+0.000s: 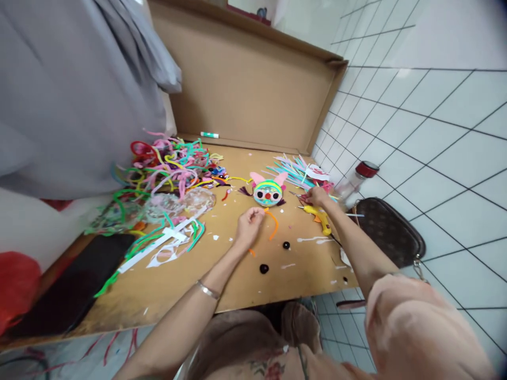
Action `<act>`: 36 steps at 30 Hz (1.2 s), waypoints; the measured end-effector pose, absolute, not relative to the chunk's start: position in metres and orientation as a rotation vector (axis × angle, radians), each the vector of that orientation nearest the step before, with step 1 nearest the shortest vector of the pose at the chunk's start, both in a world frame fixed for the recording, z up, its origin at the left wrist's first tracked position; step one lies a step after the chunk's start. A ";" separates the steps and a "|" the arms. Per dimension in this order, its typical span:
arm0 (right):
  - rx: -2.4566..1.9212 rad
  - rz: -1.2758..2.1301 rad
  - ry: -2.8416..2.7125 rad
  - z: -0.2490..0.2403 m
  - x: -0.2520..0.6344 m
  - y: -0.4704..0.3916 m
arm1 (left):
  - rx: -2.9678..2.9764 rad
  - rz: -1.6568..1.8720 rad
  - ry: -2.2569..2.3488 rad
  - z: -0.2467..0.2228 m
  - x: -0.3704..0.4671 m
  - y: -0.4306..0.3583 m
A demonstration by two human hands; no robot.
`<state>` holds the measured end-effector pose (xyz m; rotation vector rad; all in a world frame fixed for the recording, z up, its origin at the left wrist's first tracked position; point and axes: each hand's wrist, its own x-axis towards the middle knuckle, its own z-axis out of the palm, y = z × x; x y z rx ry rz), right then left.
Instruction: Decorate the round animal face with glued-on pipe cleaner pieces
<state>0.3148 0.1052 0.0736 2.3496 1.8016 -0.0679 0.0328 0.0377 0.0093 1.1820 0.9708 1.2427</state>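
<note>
Head view: orange strip (276, 224) is held below a colourful face (268, 194)

Near the centre of the frame, the left hand (250, 227) pinches the strip between its fingertips. The face lies just above it on the tabletop (237, 285). Right of centre, the right hand (317, 196), apart from the left, is at what looks like scissors (295, 194); I cannot tell if it grips them. Just below lies a yellow glue gun (320, 219).

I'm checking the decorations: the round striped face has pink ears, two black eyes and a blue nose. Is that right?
Not quite: the nose is red, not blue, as the head view shows. The round striped face does have pink ears and two black eyes.
</note>
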 end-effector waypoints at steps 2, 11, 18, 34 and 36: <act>2.340 -0.086 1.805 0.072 0.312 0.109 | 1.194 1.243 0.965 0.007 0.034 0.037; 2.359 -0.028 1.768 0.075 0.299 0.110 | 1.206 1.253 0.977 0.006 0.032 0.038; 2.534 0.154 1.935 0.111 0.315 0.085 | 1.185 1.224 0.934 0.009 0.037 0.034; 2.701 -1.217 2.416 0.035 0.176 -0.033 | 1.075 1.180 0.703 0.012 0.043 0.030; 2.712 -1.205 2.412 0.033 0.174 -0.028 | 1.080 1.158 0.698 0.012 0.043 0.029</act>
